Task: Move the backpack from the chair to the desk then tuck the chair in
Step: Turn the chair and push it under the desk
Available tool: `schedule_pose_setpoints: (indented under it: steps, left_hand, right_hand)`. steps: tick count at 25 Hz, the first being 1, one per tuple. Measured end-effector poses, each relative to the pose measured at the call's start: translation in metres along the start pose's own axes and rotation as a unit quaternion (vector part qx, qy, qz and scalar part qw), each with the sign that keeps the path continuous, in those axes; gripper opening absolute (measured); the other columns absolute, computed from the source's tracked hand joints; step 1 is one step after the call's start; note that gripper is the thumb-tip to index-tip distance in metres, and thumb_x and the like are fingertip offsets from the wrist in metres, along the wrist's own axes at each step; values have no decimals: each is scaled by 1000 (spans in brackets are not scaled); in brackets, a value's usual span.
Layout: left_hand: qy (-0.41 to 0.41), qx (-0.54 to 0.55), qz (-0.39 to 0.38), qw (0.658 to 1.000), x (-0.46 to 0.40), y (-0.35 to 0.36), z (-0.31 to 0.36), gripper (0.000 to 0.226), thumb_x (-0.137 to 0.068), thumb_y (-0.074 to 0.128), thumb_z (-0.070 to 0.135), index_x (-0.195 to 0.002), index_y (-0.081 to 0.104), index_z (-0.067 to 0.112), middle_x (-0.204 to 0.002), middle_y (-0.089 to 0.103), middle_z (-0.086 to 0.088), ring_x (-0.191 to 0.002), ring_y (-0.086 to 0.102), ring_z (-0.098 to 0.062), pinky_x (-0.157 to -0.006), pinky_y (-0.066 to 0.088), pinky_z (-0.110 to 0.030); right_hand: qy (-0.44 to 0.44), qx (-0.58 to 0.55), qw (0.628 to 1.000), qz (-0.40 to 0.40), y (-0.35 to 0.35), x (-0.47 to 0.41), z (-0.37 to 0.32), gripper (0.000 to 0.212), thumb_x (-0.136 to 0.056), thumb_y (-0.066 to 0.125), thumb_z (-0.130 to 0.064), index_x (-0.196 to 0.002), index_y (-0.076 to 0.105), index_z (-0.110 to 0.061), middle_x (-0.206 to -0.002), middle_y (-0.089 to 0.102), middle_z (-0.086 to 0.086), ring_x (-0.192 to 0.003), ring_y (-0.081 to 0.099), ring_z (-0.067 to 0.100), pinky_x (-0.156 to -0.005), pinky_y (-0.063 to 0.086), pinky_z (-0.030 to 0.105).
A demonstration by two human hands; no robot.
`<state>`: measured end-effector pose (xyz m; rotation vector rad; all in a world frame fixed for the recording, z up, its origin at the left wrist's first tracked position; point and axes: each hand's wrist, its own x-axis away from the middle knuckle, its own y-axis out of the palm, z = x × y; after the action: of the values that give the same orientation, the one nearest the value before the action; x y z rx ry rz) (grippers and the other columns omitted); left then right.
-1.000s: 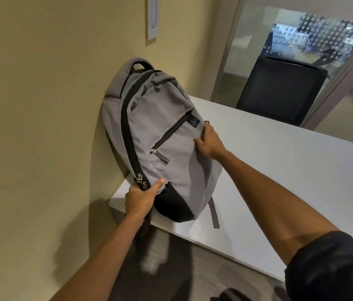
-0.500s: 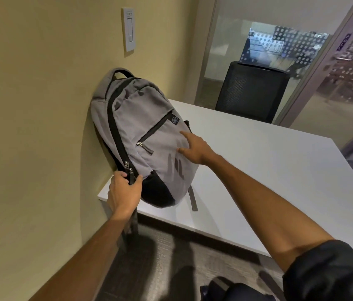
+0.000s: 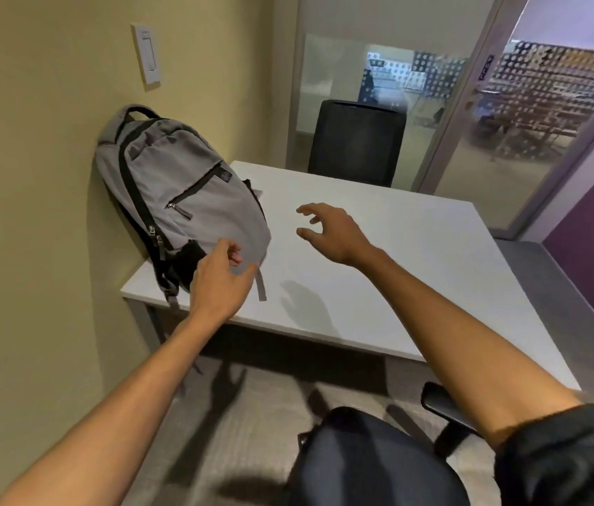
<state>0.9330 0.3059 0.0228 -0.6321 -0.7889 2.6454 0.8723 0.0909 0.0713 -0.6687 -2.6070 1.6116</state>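
A grey backpack [image 3: 178, 191] with black zips and a black base stands on the near left corner of the white desk [image 3: 397, 272], leaning against the yellow wall. My left hand [image 3: 220, 283] hovers in front of its lower edge, fingers apart, holding nothing. To the right of the bag, my right hand [image 3: 332, 231] is above the desk, open and apart from the bag. The dark seat of the chair [image 3: 375, 458] shows at the bottom, pulled back from the desk, with one armrest [image 3: 441, 403] beside my right arm.
A second black chair [image 3: 357, 140] stands at the desk's far side before a glass partition [image 3: 507, 147]. A light switch [image 3: 147, 54] is on the wall above the backpack. Grey carpet lies under and right of the desk.
Both hands have let go of the backpack and drawn back toward me. The view has pulled back, so the chair seat now shows at the bottom.
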Motion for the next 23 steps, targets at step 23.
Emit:
schedule_pose_setpoints:
  steps: [23]
  left_hand:
    - [146,131,-252,948,292,152,270,15,-87,60,39,-82,65,25,-81,68,9,-77,62,-4,-65,44,-17]
  right_hand:
    - [235,73,966,83,-244,448,155,30,-93,57,-37,-113,70,-20,-108,73,-1,-95,67,15,-88,55,41]
